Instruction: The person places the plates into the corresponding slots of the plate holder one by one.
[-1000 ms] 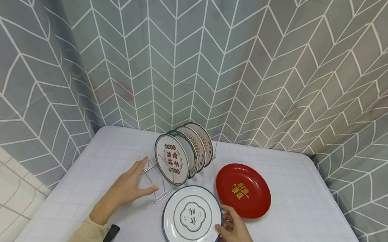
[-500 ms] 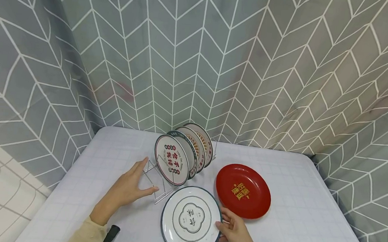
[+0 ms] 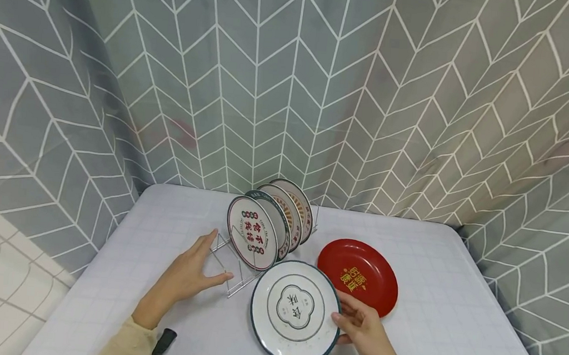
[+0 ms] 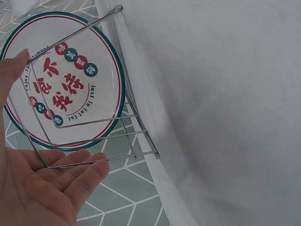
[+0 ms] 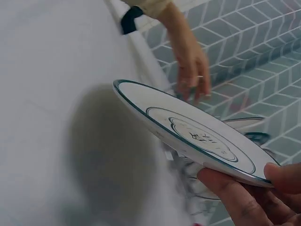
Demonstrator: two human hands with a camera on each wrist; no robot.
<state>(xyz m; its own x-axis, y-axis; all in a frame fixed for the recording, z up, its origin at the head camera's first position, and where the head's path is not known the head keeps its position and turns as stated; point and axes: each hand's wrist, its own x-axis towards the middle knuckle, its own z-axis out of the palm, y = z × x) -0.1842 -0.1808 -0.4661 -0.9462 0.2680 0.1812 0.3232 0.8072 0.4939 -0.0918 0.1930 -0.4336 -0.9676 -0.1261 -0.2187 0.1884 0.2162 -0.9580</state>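
Observation:
A white plate with a dark rim (image 3: 277, 333) is pinched at its right edge by my right hand (image 3: 364, 334). In the right wrist view that plate (image 5: 155, 103) is tilted above the tabletop, thumb on top and fingers beneath. Wide apart, the thumb and fingers of my left hand (image 3: 183, 275) grip the near left end of the wire rack (image 3: 242, 288). The left wrist view shows the thumb of that hand (image 4: 51, 188) at an upper wire and fingertips along a lower one. Several plates stand upright in the rack, the front one (image 3: 244, 241) with red characters.
An oval red plate with gold characters (image 3: 379, 279) lies right of the rack, partly overlapped in view by the held plate. A black object (image 3: 164, 343) is beside the left sleeve. A patterned curtain (image 3: 291, 89) hangs behind the white-covered table (image 3: 453, 324).
The right hand and the white plate have moved right and slightly away from the person, and the plate has turned a little. The left hand has stayed at the rack.

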